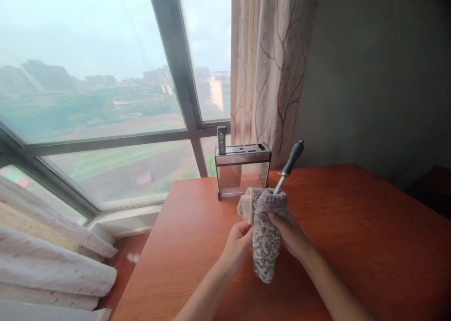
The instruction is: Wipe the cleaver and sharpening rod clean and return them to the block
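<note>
A grey and white patterned towel (267,246) is wrapped around the rod of a sharpening steel (292,159), whose black handle points up and to the right. My right hand (287,229) is closed on the towel and the rod inside it, thumb in front. At the towel's left side my left hand (240,243) pinches a fold of it. The rod's lower part is hidden in the cloth. Behind the towel stands a knife block (243,159) with clear sides and a slotted top. One black-handled knife (221,140) sits in its left slot.
The reddish-brown wooden table (352,217) lies beneath my hands, its left edge near the window. A patterned curtain (275,67) hangs behind the knife block. Another pale curtain (52,255) hangs at the lower left, beside the window frame (190,100).
</note>
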